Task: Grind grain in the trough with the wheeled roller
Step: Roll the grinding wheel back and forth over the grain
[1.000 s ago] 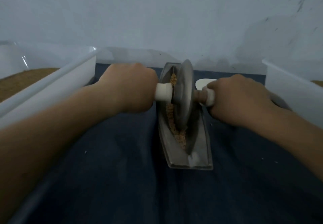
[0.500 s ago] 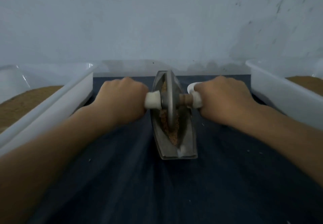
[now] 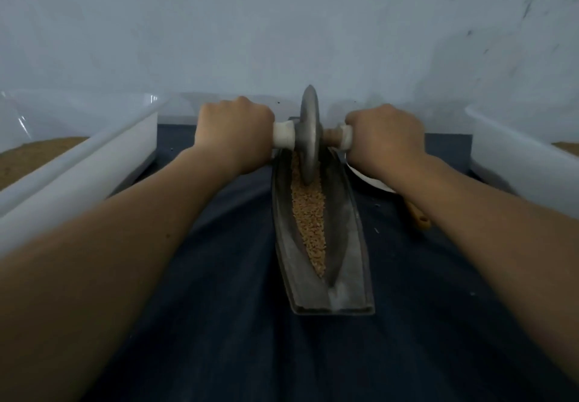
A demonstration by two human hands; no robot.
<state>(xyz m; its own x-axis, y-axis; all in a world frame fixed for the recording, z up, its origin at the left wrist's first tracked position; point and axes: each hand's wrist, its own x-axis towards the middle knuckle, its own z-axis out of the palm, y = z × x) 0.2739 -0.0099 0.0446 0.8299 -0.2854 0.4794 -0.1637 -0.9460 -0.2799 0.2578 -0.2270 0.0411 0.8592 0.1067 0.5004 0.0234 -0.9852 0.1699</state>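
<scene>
The left hand (image 3: 233, 133) and right hand (image 3: 387, 137) are clamping the handles of the wheeled roller (image 3: 308, 138) at the far end of the trough (image 3: 351, 238), the grain (image 3: 308, 229) seemingly stretching lengthwise back toward the person.

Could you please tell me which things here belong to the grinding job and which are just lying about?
In use:
- wheeled roller, gripped by the left hand and right hand
- trough
- grain

Lying about:
- left white tub and right white tub, each holding brown material
- utensil with a yellowish handle, under the right forearm
- dark cloth underneath
</scene>
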